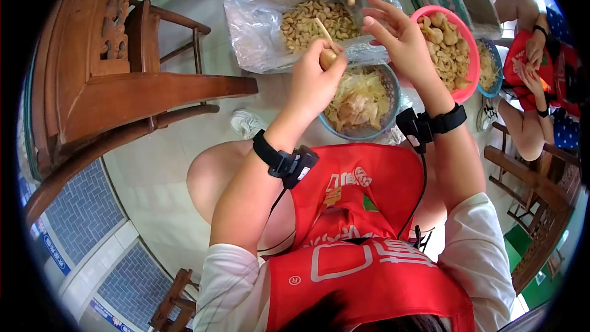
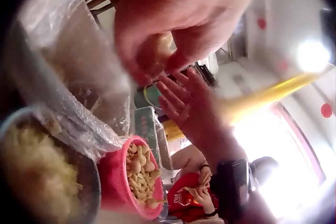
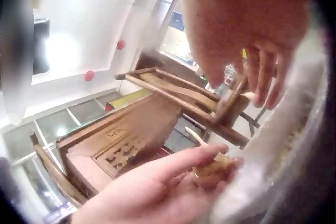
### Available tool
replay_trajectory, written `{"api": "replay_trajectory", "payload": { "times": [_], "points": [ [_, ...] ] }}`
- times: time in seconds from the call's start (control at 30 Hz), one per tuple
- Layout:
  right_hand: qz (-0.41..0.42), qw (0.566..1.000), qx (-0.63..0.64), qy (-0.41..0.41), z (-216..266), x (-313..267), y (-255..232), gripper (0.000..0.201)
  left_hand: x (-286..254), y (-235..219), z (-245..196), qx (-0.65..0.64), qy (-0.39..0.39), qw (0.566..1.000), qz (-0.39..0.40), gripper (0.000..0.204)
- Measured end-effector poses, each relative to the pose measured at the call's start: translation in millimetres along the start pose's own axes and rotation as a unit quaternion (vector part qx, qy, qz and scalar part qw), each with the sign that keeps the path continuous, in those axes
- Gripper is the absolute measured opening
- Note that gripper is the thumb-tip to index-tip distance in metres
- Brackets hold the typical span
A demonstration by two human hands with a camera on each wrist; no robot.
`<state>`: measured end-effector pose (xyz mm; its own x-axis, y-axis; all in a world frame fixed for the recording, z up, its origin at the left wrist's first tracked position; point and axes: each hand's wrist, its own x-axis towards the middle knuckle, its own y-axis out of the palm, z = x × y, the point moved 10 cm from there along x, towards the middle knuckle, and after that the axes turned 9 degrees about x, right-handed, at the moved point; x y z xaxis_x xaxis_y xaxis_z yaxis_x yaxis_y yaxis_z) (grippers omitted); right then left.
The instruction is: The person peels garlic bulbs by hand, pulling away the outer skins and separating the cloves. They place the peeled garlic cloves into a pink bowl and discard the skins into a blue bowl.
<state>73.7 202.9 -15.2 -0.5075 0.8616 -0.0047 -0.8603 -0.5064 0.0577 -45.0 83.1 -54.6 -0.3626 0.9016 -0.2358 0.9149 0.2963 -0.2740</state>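
One small nut (image 1: pixel 327 58) sits pinched in our left hand (image 1: pixel 314 80), thumb and fingers curled tight round it, just above the grey bowl (image 1: pixel 391 95) of peelings. A thin pale stick (image 1: pixel 324 29) rises from that same grip, slanting up toward the plastic-lined bag (image 1: pixel 258 21) of peeled kernels behind the grey bowl. Our right hand (image 1: pixel 399 37) hovers to the right of the grey bowl and a little above it, fingers spread apart and holding nothing, in front of the pink basket (image 1: pixel 472 55) heaped with unpeeled pieces.

We judge the nut light and hard, rounded enough to roll or slip from the fingertips, so a grip across its middle, as we have now, suits it best. The skin probably flakes off dry and brittle. The stick looks slender and could snap if levered hard; we would hold it low, close to the nut.
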Motion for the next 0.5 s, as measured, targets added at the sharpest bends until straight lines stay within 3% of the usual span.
{"api": "replay_trajectory", "payload": {
  "times": [0.03, 0.1, 0.13, 0.2, 0.27, 0.33, 0.4, 0.47, 0.5],
  "points": [
    [0.000, 1.000, 0.000, 0.000, 1, -2, 3, 0.035, -3, -1, -7, 0.000, 0.000, 1.000, 0.000, 0.019],
    [0.107, 0.989, -0.100, -0.033, 7, -12, 29, 0.032, -8, -3, -19, 0.110, 0.001, 0.994, -0.004, 0.021],
    [0.106, 0.989, -0.100, -0.033, 6, -14, 31, 0.032, -8, 0, -15, 0.110, 0.001, 0.994, -0.003, 0.021],
    [0.199, 0.976, -0.087, -0.006, -5, -23, 52, 0.029, -11, 5, -22, 0.102, 0.078, 0.992, -0.004, 0.023],
    [0.180, 0.980, -0.080, 0.021, -11, -20, 47, 0.021, -10, 5, -16, 0.083, 0.054, 0.995, -0.009, 0.022],
    [0.104, 0.994, -0.044, -0.011, -8, -12, 27, 0.015, -7, 3, -7, 0.045, 0.007, 0.999, -0.020, 0.021],
    [0.094, 0.995, -0.023, 0.015, -15, -10, 23, 0.011, -3, -3, -6, -0.013, 0.013, 0.999, -0.038, 0.023],
    [0.054, 0.989, 0.074, 0.113, -34, -11, 17, 0.012, 0, -9, -5, -0.071, 0.020, 0.996, -0.056, 0.025],
    [0.054, 0.989, 0.074, 0.113, -33, -12, 18, 0.012, 1, -8, -7, -0.096, 0.025, 0.994, -0.039, 0.029]
  ]
}}
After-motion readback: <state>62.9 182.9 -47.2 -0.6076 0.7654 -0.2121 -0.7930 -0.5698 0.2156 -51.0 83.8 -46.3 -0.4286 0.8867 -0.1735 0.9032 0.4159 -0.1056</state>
